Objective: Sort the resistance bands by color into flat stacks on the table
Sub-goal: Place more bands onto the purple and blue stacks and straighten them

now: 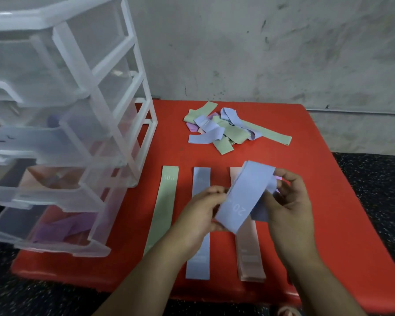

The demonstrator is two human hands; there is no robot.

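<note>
Blue band (242, 197) marked "20" held folded above the red surface (328, 201) toward its near edge, fingers of left hand (201, 213) and right hand (290, 201) pinching it, over flat pink stack (249, 258), blue stack (198, 258) and green strip (163, 206) alongside, mixed pile (224, 131) toward far edge.

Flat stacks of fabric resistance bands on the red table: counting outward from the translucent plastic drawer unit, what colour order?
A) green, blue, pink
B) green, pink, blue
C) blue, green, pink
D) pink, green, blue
A: the green stack lies nearest the plastic drawer unit, the blue stack in the middle, the pink stack farthest, partly behind the hand-held pale blue band.
</note>
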